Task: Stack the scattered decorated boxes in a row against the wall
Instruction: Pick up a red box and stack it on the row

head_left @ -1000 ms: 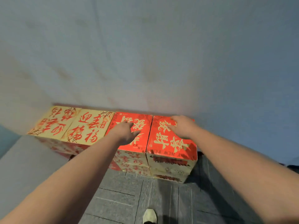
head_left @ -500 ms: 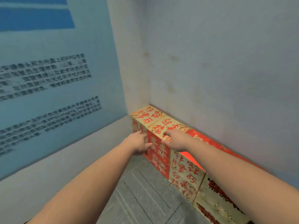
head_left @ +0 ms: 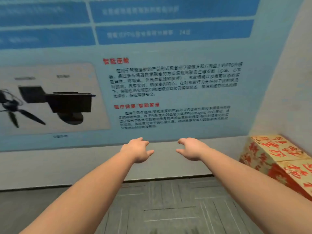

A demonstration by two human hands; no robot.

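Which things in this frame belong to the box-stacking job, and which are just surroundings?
Job:
- decorated boxes, set in the corner at far right
- left hand, open and holding nothing
- right hand, open and holding nothing

Surroundings:
- blue wall poster with text and a device picture
- grey tiled floor

The light on my view is soft and even — no glare, no hard shadows, only a faint dark line where the wall (head_left: 101, 166) meets the floor (head_left: 168, 208). Motion blur smears the poster (head_left: 168, 92) text, worst toward the left. Wide-angle bending tilts the edges — my forearms look stretched.
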